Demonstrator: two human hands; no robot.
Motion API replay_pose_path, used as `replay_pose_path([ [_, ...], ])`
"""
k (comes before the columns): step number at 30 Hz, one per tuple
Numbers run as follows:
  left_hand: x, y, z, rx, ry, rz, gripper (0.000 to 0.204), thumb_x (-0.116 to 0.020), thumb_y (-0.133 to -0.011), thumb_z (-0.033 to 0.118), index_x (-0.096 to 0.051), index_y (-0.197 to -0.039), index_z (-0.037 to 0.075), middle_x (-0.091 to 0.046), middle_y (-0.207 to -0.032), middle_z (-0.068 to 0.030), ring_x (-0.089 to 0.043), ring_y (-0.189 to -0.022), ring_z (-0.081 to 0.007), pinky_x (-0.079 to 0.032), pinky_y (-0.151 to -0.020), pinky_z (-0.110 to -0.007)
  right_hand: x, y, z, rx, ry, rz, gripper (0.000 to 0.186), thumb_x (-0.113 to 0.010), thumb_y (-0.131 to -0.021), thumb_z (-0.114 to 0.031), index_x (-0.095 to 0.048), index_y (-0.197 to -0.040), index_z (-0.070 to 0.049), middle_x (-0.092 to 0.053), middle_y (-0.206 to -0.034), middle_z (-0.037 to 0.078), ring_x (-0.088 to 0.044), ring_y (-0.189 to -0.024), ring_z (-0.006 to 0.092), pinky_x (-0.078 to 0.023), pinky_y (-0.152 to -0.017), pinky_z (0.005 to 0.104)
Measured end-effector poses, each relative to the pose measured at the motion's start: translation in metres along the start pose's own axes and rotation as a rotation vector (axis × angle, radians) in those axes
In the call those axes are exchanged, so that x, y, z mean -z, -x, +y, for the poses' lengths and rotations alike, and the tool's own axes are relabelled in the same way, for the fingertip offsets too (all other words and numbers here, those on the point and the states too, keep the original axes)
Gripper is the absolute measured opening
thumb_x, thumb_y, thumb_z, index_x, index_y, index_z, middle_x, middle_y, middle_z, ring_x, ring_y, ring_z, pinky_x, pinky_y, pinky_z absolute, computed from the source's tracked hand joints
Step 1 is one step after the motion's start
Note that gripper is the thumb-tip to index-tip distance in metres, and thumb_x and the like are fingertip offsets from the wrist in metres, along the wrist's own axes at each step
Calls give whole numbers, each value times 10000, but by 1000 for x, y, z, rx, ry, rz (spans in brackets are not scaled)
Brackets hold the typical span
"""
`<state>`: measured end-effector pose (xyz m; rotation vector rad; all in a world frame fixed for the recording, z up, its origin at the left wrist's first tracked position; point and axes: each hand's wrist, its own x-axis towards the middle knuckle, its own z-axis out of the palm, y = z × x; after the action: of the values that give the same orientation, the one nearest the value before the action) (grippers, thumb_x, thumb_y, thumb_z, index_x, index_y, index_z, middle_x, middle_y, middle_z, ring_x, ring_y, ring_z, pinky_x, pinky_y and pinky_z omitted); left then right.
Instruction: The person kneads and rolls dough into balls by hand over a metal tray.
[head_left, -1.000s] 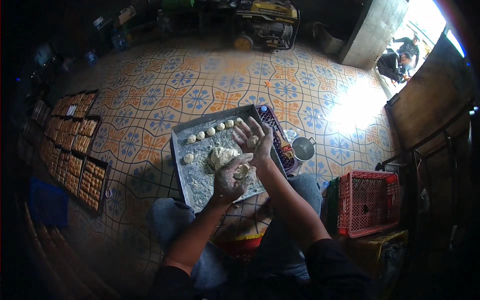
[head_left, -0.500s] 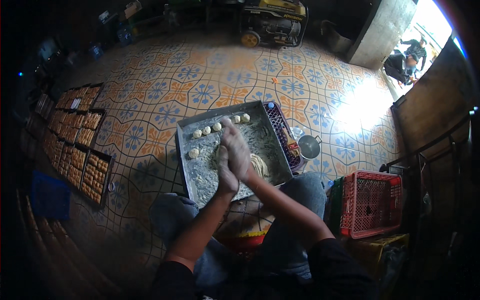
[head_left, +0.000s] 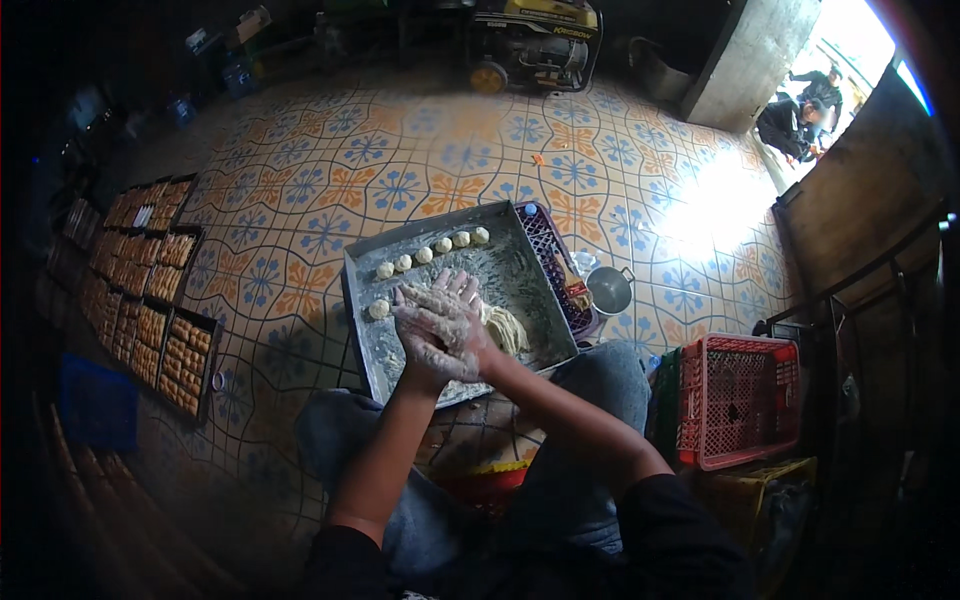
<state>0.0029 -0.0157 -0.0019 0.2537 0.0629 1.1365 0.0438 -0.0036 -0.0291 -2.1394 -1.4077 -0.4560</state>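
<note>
My left hand (head_left: 460,283) and my right hand (head_left: 432,322) are pressed flat against each other, crossed, over a square metal tray (head_left: 543,288). White flour coats both. Fingers on each hand are stretched out, and those of the left show past the right. Whether anything lies between the palms is hidden. Along the tray's far side runs a row of several small round dough balls (head_left: 424,256), and a single dough ball (head_left: 379,309) sits left of my hands. A larger pale lump of dough (head_left: 506,330) lies right of them. Loose flour is scattered over the tray.
The tray leans on a purple plastic crate (head_left: 545,235) with a brush (head_left: 577,290) on it. Beside that stands a metal pot (head_left: 610,290). A red crate (head_left: 745,400) is at right, trays of browned buns (head_left: 186,360) at left, a generator (head_left: 535,45) beyond. People (head_left: 800,120) are outside the doorway.
My hands have turned from palm to palm with fingers pointing away to a crossed position, shifting slightly left. The whole view has shifted a little. The dough balls stay in place in the tray.
</note>
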Motion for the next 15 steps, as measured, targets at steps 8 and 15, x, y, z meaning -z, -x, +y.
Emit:
replay_pose_path([
  [8, 5, 13, 10, 112, -213, 228, 661, -384, -1052, 609, -508, -1481, 121, -572, -1450, -75, -495, -1371, -230, -281, -1209, -486, 25, -9, 48, 443, -995, -259, 459, -606, -977, -397, -663, -1341, -123, -630, -1400, 169, -532, -1372, 356, -292, -1187, 561],
  [15, -4, 11, 4, 121, -110, 388, 758, -374, -1006, 712, -529, -1430, 104, -618, -1359, -62, -619, -1210, -250, -446, -1117, -429, 24, -38, 47, 311, -1052, -356, 467, -565, -996, -411, -644, -1371, -145, -642, -1383, 171, -521, -1388, 334, -280, -1204, 532],
])
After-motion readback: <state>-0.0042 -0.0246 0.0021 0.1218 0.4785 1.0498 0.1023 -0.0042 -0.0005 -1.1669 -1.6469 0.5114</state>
